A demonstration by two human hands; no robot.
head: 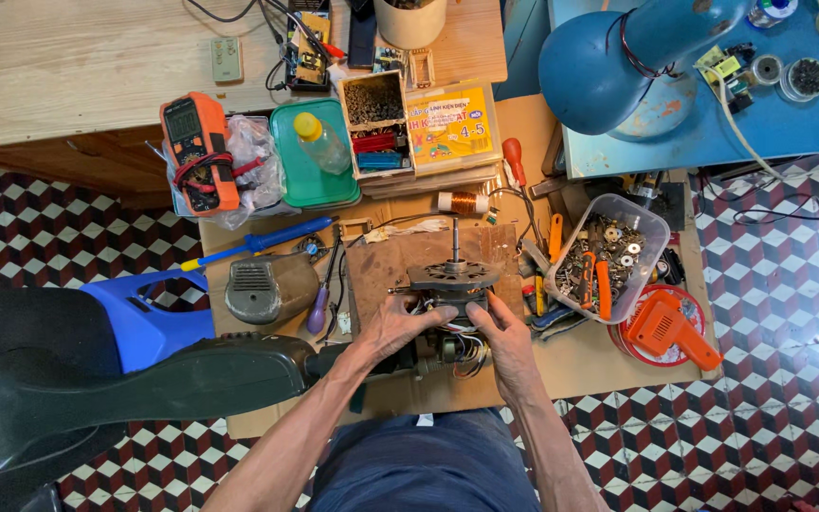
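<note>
Head view: both hands, left hand and right hand, clamped on the small electric motor, shaft upright, mid-bench on a board. Advise even two-sided grip, wires kept free. Clear tub of screws near right; grey housing left; room tight.

dark metal motor, worn wooden board

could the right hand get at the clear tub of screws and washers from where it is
Probably yes: the right hand rests on the motor, and the clear tub sits open-topped just to its right, with only small tools lying low between them.
</note>
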